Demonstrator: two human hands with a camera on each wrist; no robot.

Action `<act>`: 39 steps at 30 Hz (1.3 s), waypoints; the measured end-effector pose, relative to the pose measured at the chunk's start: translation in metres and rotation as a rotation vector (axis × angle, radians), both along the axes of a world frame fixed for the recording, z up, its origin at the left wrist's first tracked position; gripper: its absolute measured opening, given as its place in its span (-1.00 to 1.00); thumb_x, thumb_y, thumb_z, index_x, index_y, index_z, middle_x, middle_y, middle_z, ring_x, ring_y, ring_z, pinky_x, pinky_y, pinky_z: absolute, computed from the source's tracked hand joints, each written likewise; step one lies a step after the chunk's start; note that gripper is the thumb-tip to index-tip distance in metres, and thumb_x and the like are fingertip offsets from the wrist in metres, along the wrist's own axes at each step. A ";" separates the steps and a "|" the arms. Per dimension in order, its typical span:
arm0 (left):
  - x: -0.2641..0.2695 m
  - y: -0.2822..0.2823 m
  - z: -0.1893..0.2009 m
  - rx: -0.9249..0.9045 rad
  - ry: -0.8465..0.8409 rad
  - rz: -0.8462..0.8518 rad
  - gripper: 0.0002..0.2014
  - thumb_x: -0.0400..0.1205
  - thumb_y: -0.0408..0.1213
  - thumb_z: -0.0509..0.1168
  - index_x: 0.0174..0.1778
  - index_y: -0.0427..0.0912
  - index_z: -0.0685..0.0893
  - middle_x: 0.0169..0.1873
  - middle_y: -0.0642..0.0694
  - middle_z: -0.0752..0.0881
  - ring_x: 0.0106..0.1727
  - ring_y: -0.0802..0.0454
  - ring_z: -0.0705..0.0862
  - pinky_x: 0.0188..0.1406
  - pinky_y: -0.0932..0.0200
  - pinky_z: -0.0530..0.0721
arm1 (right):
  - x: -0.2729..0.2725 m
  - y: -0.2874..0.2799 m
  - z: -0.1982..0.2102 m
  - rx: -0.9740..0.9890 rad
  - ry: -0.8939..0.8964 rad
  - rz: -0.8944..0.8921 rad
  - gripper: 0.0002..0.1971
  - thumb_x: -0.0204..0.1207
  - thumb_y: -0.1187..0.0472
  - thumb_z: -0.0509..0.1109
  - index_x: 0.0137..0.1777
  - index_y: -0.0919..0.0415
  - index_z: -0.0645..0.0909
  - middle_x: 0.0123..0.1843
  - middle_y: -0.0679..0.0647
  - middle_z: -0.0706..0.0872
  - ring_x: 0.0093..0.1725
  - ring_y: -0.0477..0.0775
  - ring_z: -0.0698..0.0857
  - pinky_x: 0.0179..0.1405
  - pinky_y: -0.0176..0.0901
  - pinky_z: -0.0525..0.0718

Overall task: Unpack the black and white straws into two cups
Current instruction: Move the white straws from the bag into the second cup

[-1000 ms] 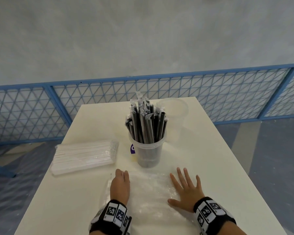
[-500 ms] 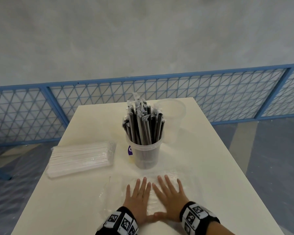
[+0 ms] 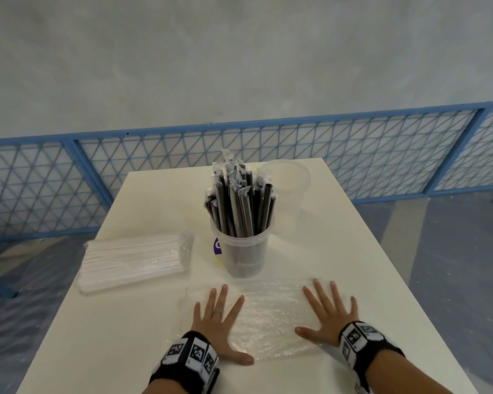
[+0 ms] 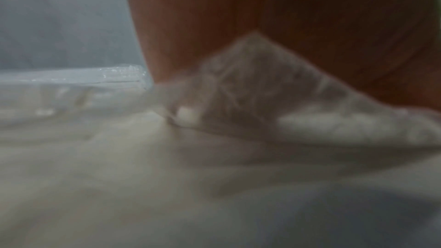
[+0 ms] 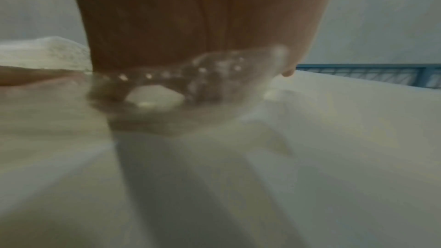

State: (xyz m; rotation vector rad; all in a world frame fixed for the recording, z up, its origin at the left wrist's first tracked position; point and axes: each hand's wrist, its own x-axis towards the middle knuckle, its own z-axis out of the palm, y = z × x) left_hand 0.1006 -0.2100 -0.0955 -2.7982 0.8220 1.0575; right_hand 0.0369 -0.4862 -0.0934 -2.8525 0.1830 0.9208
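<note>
White table (image 3: 339, 251) carries the sealed white straws (image 3: 134, 260) at left; black straws (image 3: 239, 206) fill one cup (image 3: 244, 257); second cup (image 3: 286, 180) stands empty; left hand (image 3: 218, 322) and right hand (image 3: 330, 319), flat and apart, smooth the empty wrapper (image 3: 268, 311); opening the white pack likely comes next.

left hand (image 3: 219, 322): flat, palm down, fingers spread | right hand (image 3: 329, 315): flat, palm down, fingers spread | both wrists wear black-and-white bands

Black straws (image 3: 238, 206) upright in near cup (image 3: 244, 255); far cup (image 3: 286, 180) empty; white straws (image 3: 134, 258) packed, lying left.
</note>
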 end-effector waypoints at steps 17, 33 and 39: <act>0.007 0.010 0.076 -0.110 -0.017 0.184 0.42 -0.27 0.74 -0.07 0.19 0.10 -0.82 0.37 -0.10 -0.74 0.35 -0.06 -0.81 0.47 -0.46 -0.43 | 0.006 0.011 0.042 -0.066 -0.201 -0.010 0.34 -0.17 -0.72 -0.56 0.60 0.10 -0.31 0.58 0.10 -0.38 0.65 0.20 -0.19 0.46 0.44 -0.24; 0.132 0.007 0.160 -0.596 0.009 0.443 0.44 0.16 0.27 0.55 0.57 0.00 -0.48 0.65 -0.11 -0.32 0.68 -0.06 -0.18 0.67 -0.14 0.00 | 0.114 0.083 0.146 0.851 -0.803 -0.211 0.34 0.14 0.03 0.69 0.63 0.07 -0.33 0.66 0.09 0.13 0.61 0.02 0.21 0.48 -0.25 0.23; 0.169 0.001 0.115 -0.772 0.072 0.451 0.43 -0.05 0.25 0.67 0.59 0.29 -0.18 0.67 -0.03 0.05 0.67 -0.02 0.09 0.61 -0.20 0.22 | 0.132 0.090 0.136 0.918 -0.906 -0.197 0.27 0.20 0.16 0.67 0.64 0.12 -0.29 0.60 0.13 0.23 0.51 -0.15 0.26 0.36 -0.54 0.21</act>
